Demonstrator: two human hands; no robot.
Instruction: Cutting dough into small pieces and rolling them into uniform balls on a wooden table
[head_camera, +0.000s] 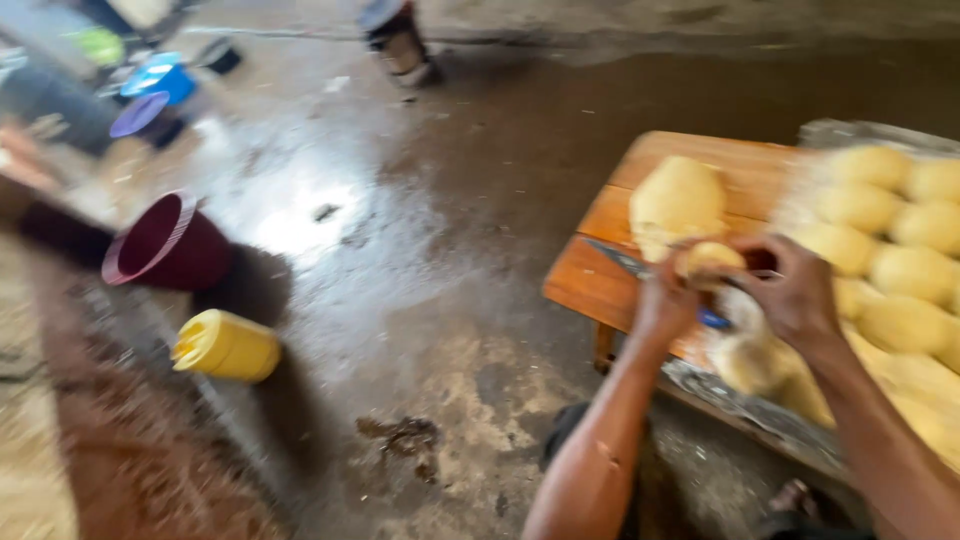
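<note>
Pale yellow dough is what the person is working, seen from the head camera looking down over both forearms. A small lump of dough (712, 258) sits between the two hands, raised just above the low wooden table (600, 285) near its front edge. The left hand (665, 300) cups the lump from below and the side, fingers curled round it; the right hand (790, 290) closes over it from the other side, fingertips pinching into the top, so both hands are pressed onto the one piece. Behind it on the boards lies a larger mass of dough (678, 200), and a knife (625, 262) rests flat on the table, its blade pointing left, just beside the left hand. To the right a tray (850, 132) holds rows of shaped dough balls (905, 270), touching one another. By its look the lump is light, soft and a little tacky: it should give under any squeeze and keep finger marks, so it is best held loosely round its sides in cupped palms rather than nipped hard. Off on the wet floor (420, 200) stand a maroon bucket (170, 245) and a yellow container (228, 347), well apart from the table. The frame is blurred, so finer detail is lost.
</note>
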